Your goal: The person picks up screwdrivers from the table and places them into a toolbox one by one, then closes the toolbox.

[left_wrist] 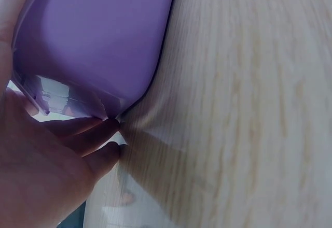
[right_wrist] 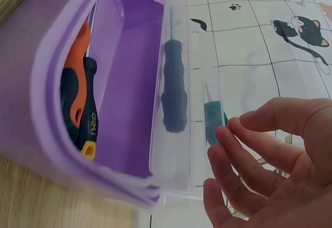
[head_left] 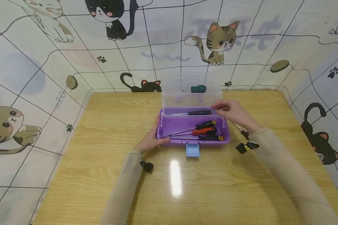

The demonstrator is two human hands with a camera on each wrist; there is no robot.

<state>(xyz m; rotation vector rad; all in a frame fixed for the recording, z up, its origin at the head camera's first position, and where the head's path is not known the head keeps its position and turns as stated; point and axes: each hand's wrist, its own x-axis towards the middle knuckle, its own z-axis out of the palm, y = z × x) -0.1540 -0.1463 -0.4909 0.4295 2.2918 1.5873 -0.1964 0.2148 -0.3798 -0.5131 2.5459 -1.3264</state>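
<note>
A purple toolbox (head_left: 173, 142) has its clear lid (head_left: 171, 100) raised at the back. My left hand (head_left: 150, 141) holds its left end, thumb along the front rim and fingers against the side wall. Inside lie an orange-and-black screwdriver (head_left: 204, 131) and black-and-yellow screwdrivers (head_left: 211, 138). A dark-handled screwdriver (right_wrist: 175, 85) lies along the back, behind clear plastic. Further up, a teal-handled screwdriver (head_left: 198, 89) shows at the lid. By the lid's right edge hovers my right hand (head_left: 235, 114), fingers loosely bent with nothing visible between them; fingertip contact with the plastic is unclear.
A light blue latch (head_left: 192, 150) hangs from the toolbox front. On the wooden table (head_left: 115, 125), a dark-handled tool (head_left: 244, 133) lies partly hidden by the right wrist. Cat-patterned sheeting (head_left: 169, 56) stands around the back and sides.
</note>
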